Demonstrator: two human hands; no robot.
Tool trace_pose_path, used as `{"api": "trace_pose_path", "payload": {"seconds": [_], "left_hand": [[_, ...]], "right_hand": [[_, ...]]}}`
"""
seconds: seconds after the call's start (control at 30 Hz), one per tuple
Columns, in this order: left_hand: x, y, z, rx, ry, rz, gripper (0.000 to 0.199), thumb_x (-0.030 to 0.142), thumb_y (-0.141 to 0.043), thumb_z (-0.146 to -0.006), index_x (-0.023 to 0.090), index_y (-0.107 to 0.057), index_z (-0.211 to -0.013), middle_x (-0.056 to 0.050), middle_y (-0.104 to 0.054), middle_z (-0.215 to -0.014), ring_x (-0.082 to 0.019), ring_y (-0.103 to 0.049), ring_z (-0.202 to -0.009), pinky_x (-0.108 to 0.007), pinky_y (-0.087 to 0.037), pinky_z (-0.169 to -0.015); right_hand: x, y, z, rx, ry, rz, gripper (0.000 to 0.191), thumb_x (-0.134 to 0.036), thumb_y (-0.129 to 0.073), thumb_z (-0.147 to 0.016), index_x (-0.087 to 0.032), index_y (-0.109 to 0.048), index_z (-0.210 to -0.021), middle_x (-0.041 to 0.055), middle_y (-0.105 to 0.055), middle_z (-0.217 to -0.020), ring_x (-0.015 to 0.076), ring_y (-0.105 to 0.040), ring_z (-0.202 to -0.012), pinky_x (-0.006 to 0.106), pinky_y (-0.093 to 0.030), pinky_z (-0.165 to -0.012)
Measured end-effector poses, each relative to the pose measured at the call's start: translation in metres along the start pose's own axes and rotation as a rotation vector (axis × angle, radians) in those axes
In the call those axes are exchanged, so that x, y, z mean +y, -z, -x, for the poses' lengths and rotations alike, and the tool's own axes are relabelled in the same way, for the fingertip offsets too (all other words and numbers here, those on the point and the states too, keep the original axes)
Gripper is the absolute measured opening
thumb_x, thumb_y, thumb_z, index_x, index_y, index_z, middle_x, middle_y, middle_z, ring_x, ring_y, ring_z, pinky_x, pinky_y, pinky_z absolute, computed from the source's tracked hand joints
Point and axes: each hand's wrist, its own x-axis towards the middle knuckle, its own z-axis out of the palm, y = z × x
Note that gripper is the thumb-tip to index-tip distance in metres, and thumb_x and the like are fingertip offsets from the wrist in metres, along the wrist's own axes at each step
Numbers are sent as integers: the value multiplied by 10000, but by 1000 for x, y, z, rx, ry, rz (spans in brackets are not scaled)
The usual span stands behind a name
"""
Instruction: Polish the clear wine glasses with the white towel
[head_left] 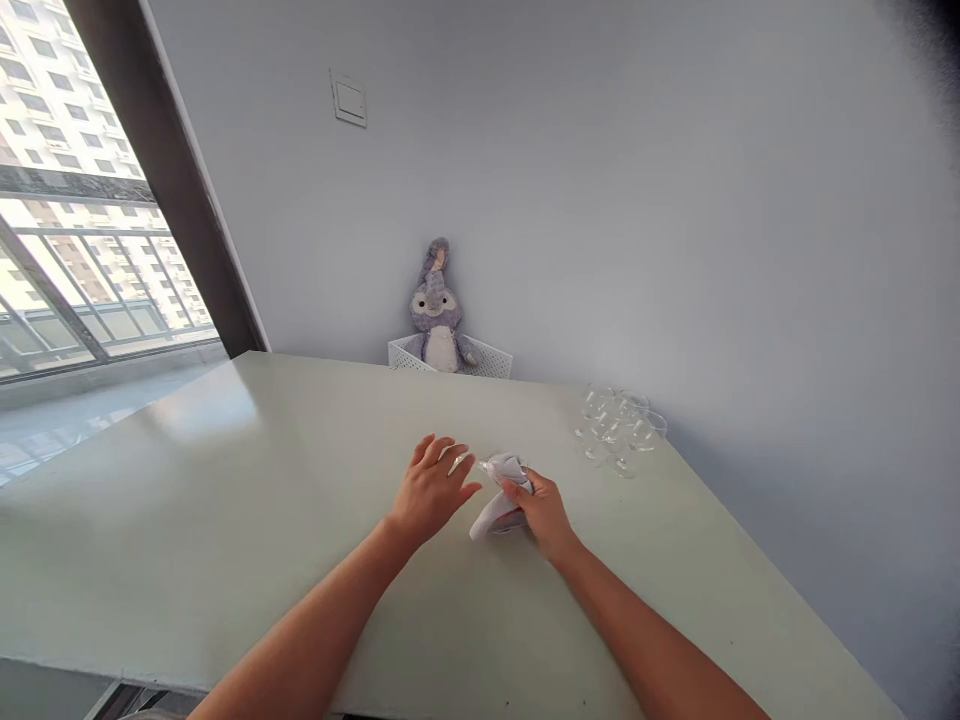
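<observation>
My right hand (541,508) is closed around a bunched white cloth (495,512), part of which hangs toward the tabletop. Something clear, seemingly a small stemmed glass (484,466), pokes out of the cloth's left side; most of it is hidden. My left hand (435,485) is just left of the cloth, palm down, with its thumb held apart. A clear glint shows between its curled fingers, which appear to hold the foot end of that glass. Several similar stemmed glasses (615,425) stand in a cluster beyond my right hand, close to the wall.
Both arms reach over a pale green table (300,470). Behind its far edge, a grey plush toy (439,320) sits in a white perforated basket (491,361). A wall runs along the right edge, and a window (82,190) is at left.
</observation>
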Motion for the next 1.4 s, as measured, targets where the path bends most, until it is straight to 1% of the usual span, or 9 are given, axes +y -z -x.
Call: {"api": "trace_pose_path", "payload": {"seconds": [0.1,0.27,0.5,0.6,0.7,0.9,1.03,1.2,1.4], "left_hand": [[-2,-6,1,-110,-38,-100,245,266,-539,-802,211,-552,-1040,-49,-639,-849,-209,-539,-927,-435,-270,-954],[-11,-14,4,-193,4,-133,219,302,-408,-873,211,-570,-989,-14,-584,-634,-160,-540,-640,-334,-360,-716],[-29,-16,8,-266,304,-178,268,333,-357,-889,204,-587,-935,-16,-605,-628,-163,-548,-586,-290,-311,-580],[-30,-18,9,-290,295,-181,250,307,-366,-883,199,-591,-896,-15,-597,-621,-159,-541,-578,-282,-308,-566],[-21,-20,9,-306,104,-135,182,170,-429,-825,176,-596,-752,-25,-573,-609,-152,-530,-596,-292,-332,-616],[-10,-17,6,-255,-224,-99,240,16,-413,-736,159,-504,-567,-32,-530,-600,-140,-479,-592,-308,-330,-628],[-8,-14,6,-123,-303,-22,252,85,-398,-809,166,-522,-605,-31,-530,-617,-139,-483,-632,-301,-332,-639],[-3,-16,8,-107,-262,26,189,254,-424,-864,193,-572,-964,-17,-555,-633,-137,-496,-611,-299,-348,-646],[-3,-26,12,-12,145,57,282,286,-381,-885,165,-533,-1089,-22,-587,-651,-135,-530,-610,-266,-365,-609]], "right_hand": [[-2,1,2,-85,70,28,280,-416,-635,-688,-171,-603,-819,-37,-510,-574,109,-477,-488,230,-406,-468],[-9,6,-2,-150,151,27,277,-440,-589,-728,-165,-598,-760,-40,-489,-518,101,-456,-445,231,-385,-456],[-12,22,-6,405,428,223,344,-457,-459,-818,-152,-610,-873,28,-595,-683,121,-492,-516,249,-416,-485],[-14,18,2,207,716,615,393,-451,-447,-828,-186,-576,-1089,108,-571,-1122,188,-580,-810,281,-459,-629],[-17,9,9,-98,860,1015,365,-391,-400,-868,-234,-546,-1163,71,-517,-1242,222,-535,-1000,337,-416,-800],[-33,2,16,-117,811,1258,279,-274,-426,-874,-281,-604,-1089,40,-590,-1156,220,-536,-889,415,-326,-825],[-46,9,16,-153,703,969,246,-337,-503,-830,-293,-635,-1033,33,-621,-1088,230,-487,-1006,443,-281,-914],[-36,25,-1,-224,97,117,307,-429,-545,-768,-176,-667,-894,63,-660,-921,199,-592,-809,332,-430,-721],[-6,-3,-1,-62,-122,-489,271,-425,-610,-701,-167,-608,-784,14,-623,-695,148,-566,-635,267,-445,-597]]}}
